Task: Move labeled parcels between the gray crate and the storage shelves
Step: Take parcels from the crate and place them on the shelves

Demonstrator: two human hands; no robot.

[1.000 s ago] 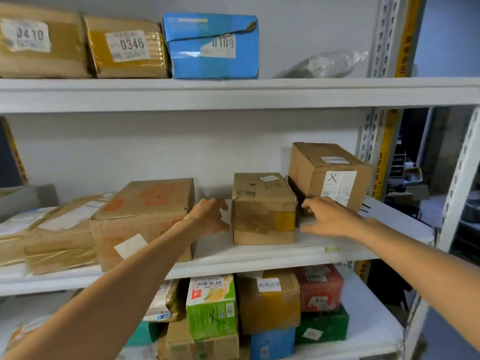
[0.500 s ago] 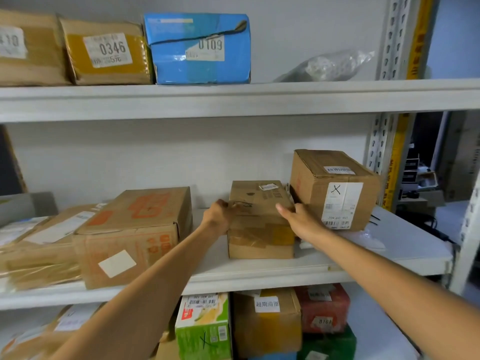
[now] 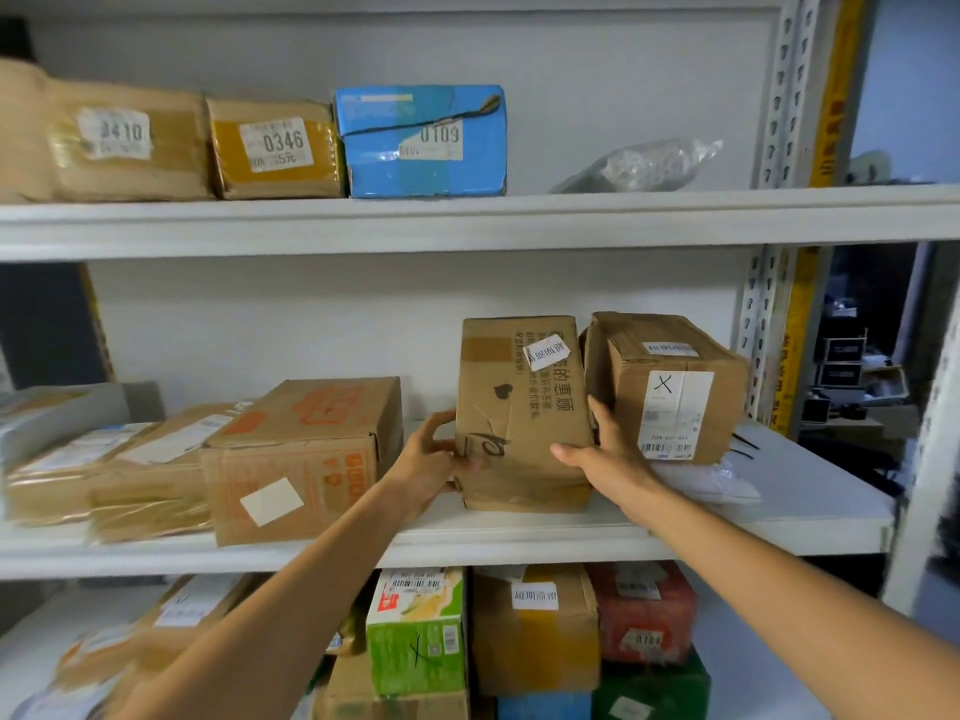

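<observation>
A small brown cardboard parcel [image 3: 519,407] with a white label stands tipped up toward me on the middle shelf [image 3: 519,543], its printed top face showing. My left hand [image 3: 431,459] grips its lower left edge. My right hand [image 3: 602,454] holds its right side, thumb across the front. The parcel's bottom edge rests on the shelf. No gray crate is in view.
A larger brown box marked X [image 3: 670,387] stands close on the right, and a big carton with red print [image 3: 301,459] on the left. Parcels numbered 0346 [image 3: 275,148] and 0109 [image 3: 423,140] sit on the top shelf. Several colored boxes fill the bottom shelf.
Both hands closed in on the small parcel and took hold of its sides. The parcel went from lying flat to tipped up toward me.
</observation>
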